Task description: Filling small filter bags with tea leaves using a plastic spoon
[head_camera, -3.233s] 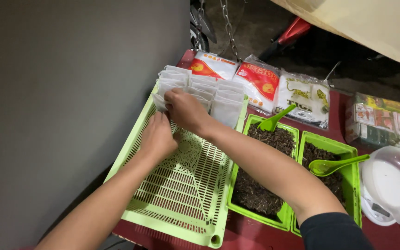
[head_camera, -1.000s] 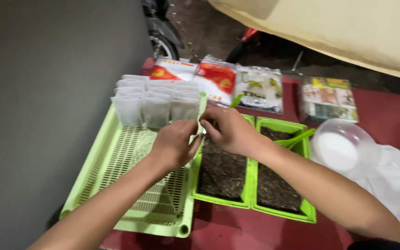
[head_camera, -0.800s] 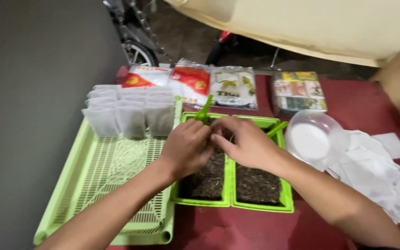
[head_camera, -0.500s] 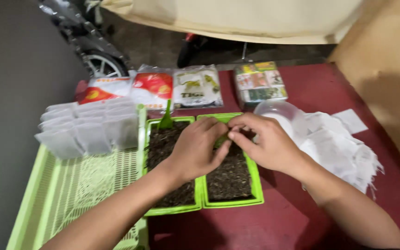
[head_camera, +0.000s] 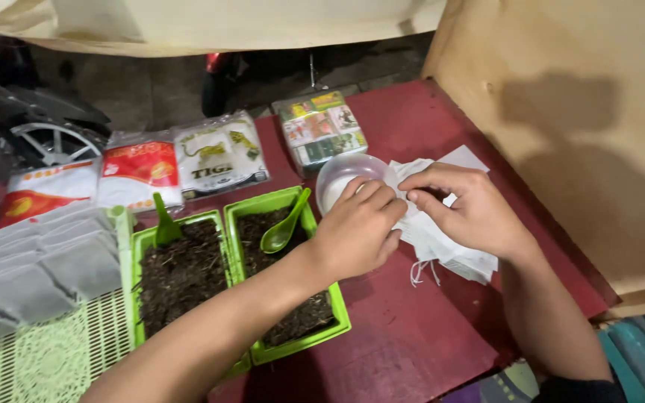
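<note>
We see both hands over the right part of the red bench (head_camera: 412,336). Left hand (head_camera: 356,233) and right hand (head_camera: 472,213) meet at a stack of white paper bags (head_camera: 442,242), fingertips pinching the top bag at its left edge; each grip is pressed together on that thin paper. The stack lies right of center, its strings hanging toward the near side, just beside a clear plastic bowl (head_camera: 341,183) holding white powder.

Left of the hands sit two green trays (head_camera: 337,313) of dark soil, side by side and touching, each with a green scoop (head_camera: 284,227) stuck in. Further left we note a green slatted tray (head_camera: 54,358) with filled white pouches (head_camera: 31,269) in rows. Printed packets (head_camera: 218,153) line the far edge.

A wooden panel (head_camera: 576,112) walls the right side, close to the right hand. Open red surface shows near the stack and trays, toward the near edge of the bench.
</note>
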